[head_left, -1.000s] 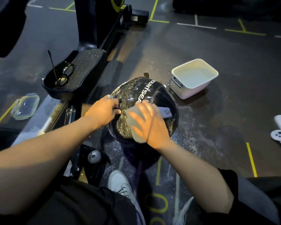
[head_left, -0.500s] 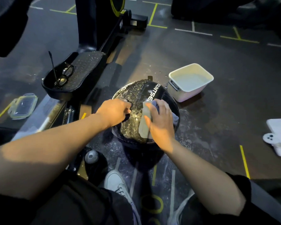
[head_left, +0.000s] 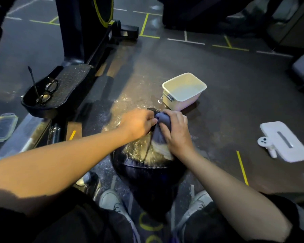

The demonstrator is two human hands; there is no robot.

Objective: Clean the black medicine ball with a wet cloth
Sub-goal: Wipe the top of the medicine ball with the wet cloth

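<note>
One black ball [head_left: 144, 174] sitting at centre frame, right hand [head_left: 176, 135] gripping one grey cloth [head_left: 161, 132] against it, left hand [head_left: 139, 124] curling closed around the ball's top, one white tub [head_left: 183, 91] holding water at upper right.

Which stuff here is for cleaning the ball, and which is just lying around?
For the job: black medicine ball, grey wet cloth, white plastic water tub, left hand, right hand.

Lying about: black-framed glasses, clear container lid, white flat device.

One head-worn wide-angle view, angled forward and down, close over the floor [head_left: 218, 71] between the knees.
</note>
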